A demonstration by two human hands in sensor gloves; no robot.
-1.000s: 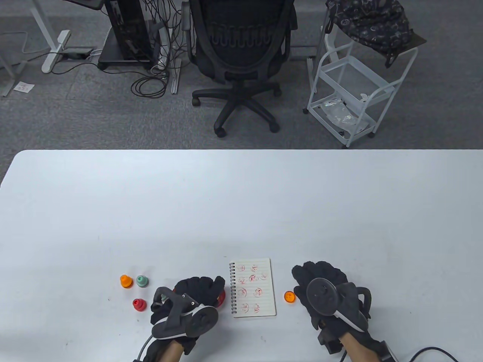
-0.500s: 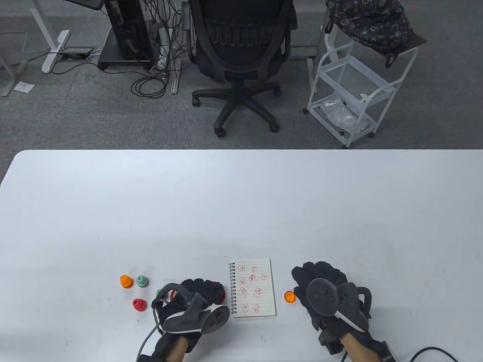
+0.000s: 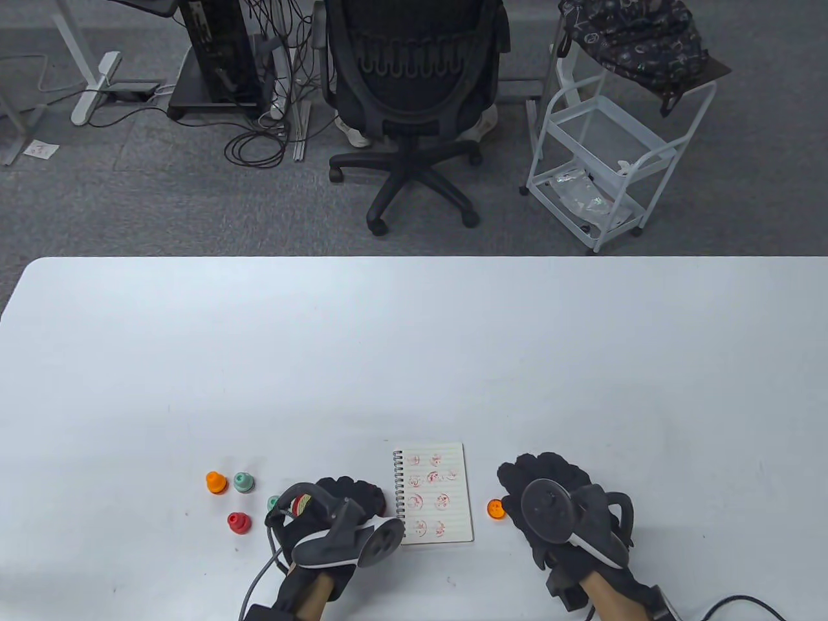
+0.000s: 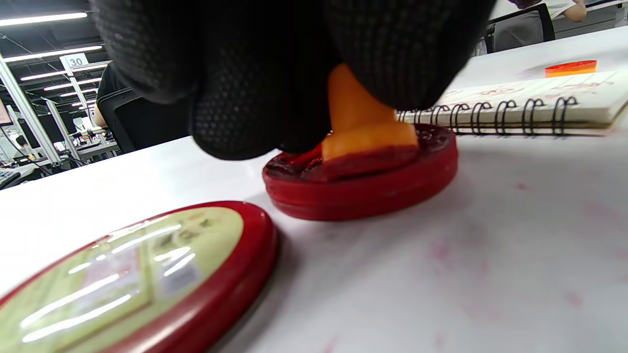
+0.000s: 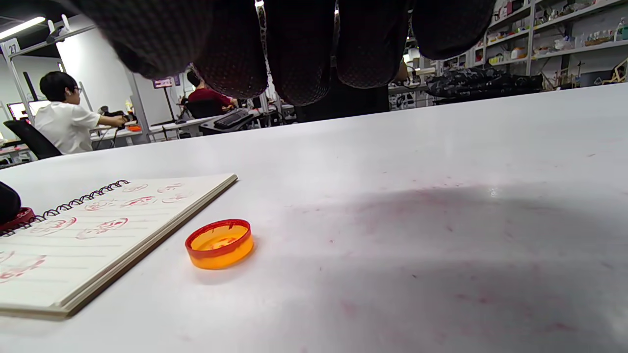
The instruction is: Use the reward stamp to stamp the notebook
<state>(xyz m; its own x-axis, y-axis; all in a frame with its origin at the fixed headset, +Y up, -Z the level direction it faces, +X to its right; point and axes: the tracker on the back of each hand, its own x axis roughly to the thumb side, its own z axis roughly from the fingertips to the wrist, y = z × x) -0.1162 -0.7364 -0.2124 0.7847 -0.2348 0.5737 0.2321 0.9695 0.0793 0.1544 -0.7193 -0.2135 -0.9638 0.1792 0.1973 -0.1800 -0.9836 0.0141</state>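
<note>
In the left wrist view we see our left hand (image 4: pixel 289 73) gripping an orange stamp (image 4: pixel 360 120) from above, its fingers closed around the handle. The stamp stands nearly upright, long axis vertical, its inked face down in a round red ink pad (image 4: pixel 363 184) that sits on the white desk (image 4: pixel 441 274). The pad lies just left of the notebook's spiral edge. At the lower left of that view is the pad's lid (image 4: pixel 132 284), red-rimmed with a pale label, lying flat beside the pad.

In the table view our left hand (image 3: pixel 343 511) sits at the lower middle of the frame, just left of the notebook (image 3: pixel 432 493). The notebook lies open and flat, long axis running away from us, spiral on its left side, its page covered with red round prints.

Our right hand (image 3: pixel 556 501) rests palm down at the lower right of the table view, holding nothing; the right wrist view shows its fingers (image 5: pixel 299 54) hanging above the desk, loosely curled. Between it and the notebook lies a small orange cap (image 5: pixel 219 243), open side up.

Left of our left hand stand three more stamps: orange (image 3: pixel 216 482), green (image 3: pixel 243 482) and red (image 3: pixel 239 522), all upright.
</note>
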